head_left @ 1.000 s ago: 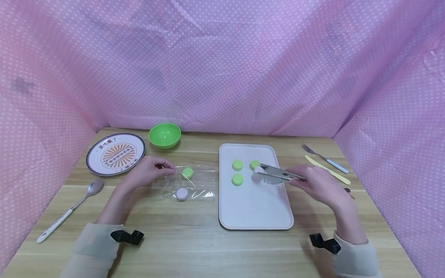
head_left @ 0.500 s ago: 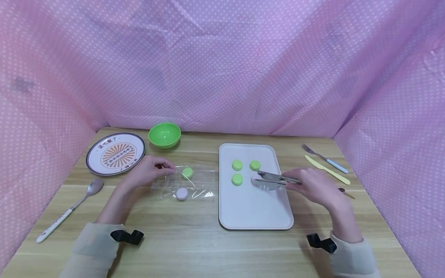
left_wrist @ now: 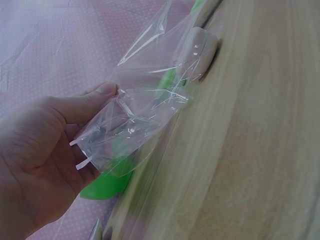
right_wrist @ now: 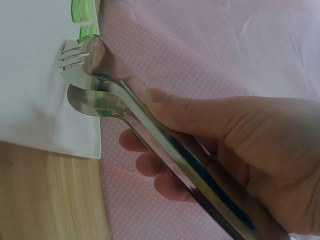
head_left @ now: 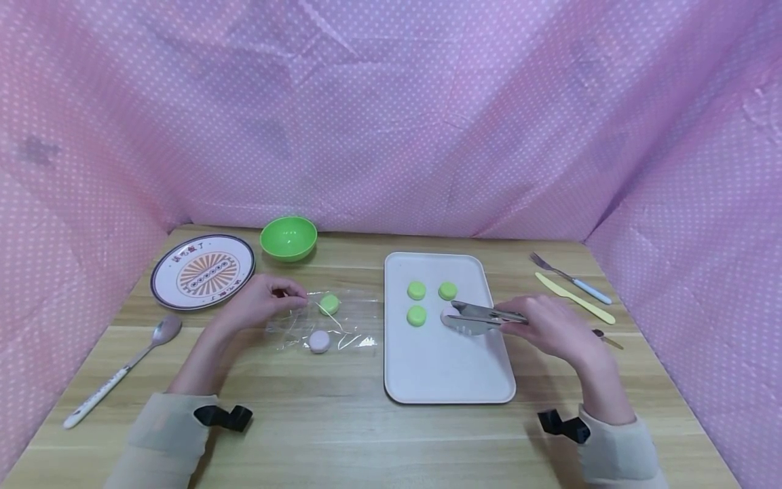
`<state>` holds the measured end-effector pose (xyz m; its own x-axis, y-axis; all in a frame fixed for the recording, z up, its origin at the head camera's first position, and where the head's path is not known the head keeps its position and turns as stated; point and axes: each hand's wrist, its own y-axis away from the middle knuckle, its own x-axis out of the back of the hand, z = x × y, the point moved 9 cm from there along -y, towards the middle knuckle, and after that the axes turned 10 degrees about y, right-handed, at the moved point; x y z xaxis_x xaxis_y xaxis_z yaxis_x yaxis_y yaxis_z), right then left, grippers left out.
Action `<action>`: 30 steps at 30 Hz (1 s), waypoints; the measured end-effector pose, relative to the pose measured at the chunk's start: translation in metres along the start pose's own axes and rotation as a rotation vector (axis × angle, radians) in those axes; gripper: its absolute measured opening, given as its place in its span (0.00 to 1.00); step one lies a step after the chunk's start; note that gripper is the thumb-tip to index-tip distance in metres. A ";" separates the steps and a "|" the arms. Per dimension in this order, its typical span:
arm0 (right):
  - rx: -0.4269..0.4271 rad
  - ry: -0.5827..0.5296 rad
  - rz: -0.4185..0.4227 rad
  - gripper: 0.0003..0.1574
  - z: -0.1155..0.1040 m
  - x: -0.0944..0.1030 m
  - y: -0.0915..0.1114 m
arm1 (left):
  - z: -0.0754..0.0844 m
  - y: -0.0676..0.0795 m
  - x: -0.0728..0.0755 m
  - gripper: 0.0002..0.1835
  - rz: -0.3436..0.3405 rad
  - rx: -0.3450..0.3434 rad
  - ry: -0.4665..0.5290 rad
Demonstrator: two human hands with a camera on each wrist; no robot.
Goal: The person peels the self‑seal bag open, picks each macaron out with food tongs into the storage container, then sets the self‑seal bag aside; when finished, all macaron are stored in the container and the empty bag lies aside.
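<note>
My left hand [head_left: 263, 301] pinches the edge of a clear plastic bag [head_left: 360, 326] between thumb and fingers. Inside the bag lie a green macaron [head_left: 329, 304] and a pale pink macaron [head_left: 319, 341]. In the right wrist view, metal tongs [right_wrist: 150, 122] with a fork-like end and a spoon-like end are gripped by my right hand [right_wrist: 210, 125]. Their tips are around another pale pink macaron [head_left: 448, 314] on the white tray [head_left: 449, 377], partly covering it; whether they squeeze it I cannot tell. Three green macarons [head_left: 417, 316] sit beside it.
A patterned plate [head_left: 168, 272] and a green bowl [head_left: 289, 239] stand at the back left. A spoon [head_left: 122, 373] lies at the left. On the right are a fork [head_left: 577, 280], a yellow knife [head_left: 574, 297] and a partly hidden utensil [head_left: 611, 341].
The tongs in my right hand moved slightly left and down with the pale pink macaron, away from the green one behind, then stayed nearly still. My left hand and the bag have stayed put.
</note>
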<state>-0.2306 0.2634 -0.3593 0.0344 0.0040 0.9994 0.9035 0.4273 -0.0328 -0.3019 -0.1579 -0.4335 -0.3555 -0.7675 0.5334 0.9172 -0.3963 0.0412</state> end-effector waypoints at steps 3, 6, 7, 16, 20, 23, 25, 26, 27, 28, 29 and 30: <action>0.001 0.000 -0.004 0.14 0.000 0.000 0.000 | -0.001 0.000 0.000 0.12 -0.002 0.008 0.009; -0.001 -0.003 -0.014 0.14 0.001 -0.001 0.000 | -0.002 0.001 0.000 0.11 -0.002 0.010 0.014; 0.000 -0.004 -0.015 0.14 0.001 -0.001 0.000 | -0.002 0.001 0.000 0.10 0.000 0.009 0.014; -0.002 -0.011 -0.021 0.14 0.001 -0.002 -0.001 | -0.001 0.002 0.000 0.08 0.006 -0.003 0.003; 0.005 -0.019 -0.025 0.14 -0.001 -0.001 0.000 | 0.000 0.003 0.000 0.07 0.009 -0.006 0.000; -0.004 -0.043 -0.013 0.16 0.000 0.005 0.002 | -0.001 0.002 -0.001 0.07 0.007 -0.004 -0.002; -0.012 -0.056 0.008 0.18 0.001 0.010 0.004 | -0.002 0.002 -0.001 0.07 0.003 0.000 -0.004; -0.017 -0.061 0.022 0.18 0.001 0.013 0.005 | -0.002 0.002 0.000 0.08 0.001 0.003 -0.005; -0.024 -0.063 0.037 0.18 0.001 0.016 0.005 | -0.002 0.001 0.000 0.08 -0.002 0.005 -0.005; -0.025 -0.064 0.053 0.18 0.000 0.018 0.004 | -0.003 0.001 0.000 0.08 -0.004 0.008 -0.005; -0.015 -0.067 0.068 0.18 -0.002 0.019 0.002 | -0.003 0.001 0.001 0.08 -0.004 0.009 -0.006; 0.002 -0.067 0.087 0.19 -0.006 0.020 0.000 | -0.003 0.001 0.001 0.08 -0.004 0.004 -0.008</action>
<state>-0.2277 0.2576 -0.3394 0.0837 0.1012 0.9913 0.8975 0.4246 -0.1191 -0.3015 -0.1609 -0.4352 -0.3577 -0.7617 0.5403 0.9164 -0.3975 0.0464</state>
